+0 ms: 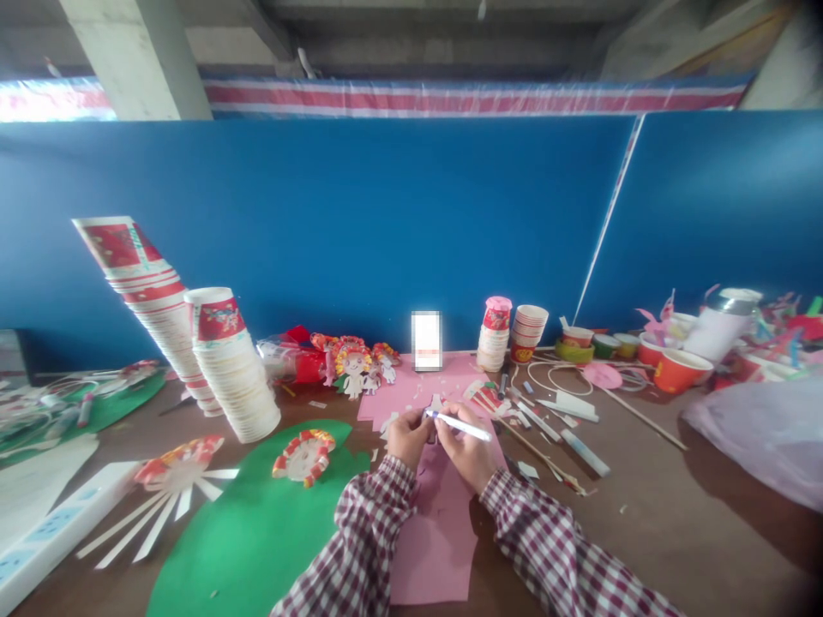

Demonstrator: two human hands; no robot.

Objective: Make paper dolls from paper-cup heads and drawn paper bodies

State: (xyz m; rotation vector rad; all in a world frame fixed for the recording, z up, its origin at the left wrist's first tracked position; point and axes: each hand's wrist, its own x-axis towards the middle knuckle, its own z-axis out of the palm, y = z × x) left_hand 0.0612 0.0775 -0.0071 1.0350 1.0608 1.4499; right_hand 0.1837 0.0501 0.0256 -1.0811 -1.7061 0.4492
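Observation:
My right hand (466,446) is closed around a white pen (466,426), tilted with its tip toward the left fingers. My left hand (408,439) is closed in a pinch beside the tip. Between the hands a small pale paper piece (436,401) shows, partly hidden by the fingers; the left fingertips seem to hold it. Beneath both hands lies pink paper (430,566) with a cut, uneven edge. Beyond the left hand stand several paper cut-out figures (355,373), one with a red and yellow ruffled rim around its head.
Tall paper cup stacks (235,377) stand at left, near a green sheet (244,531) bearing a ruffled cup piece (305,457). A power strip (57,523) lies far left. To the right are a glue stick (585,452), sticks, scraps, orange cups (681,371) and a plastic bag (765,437).

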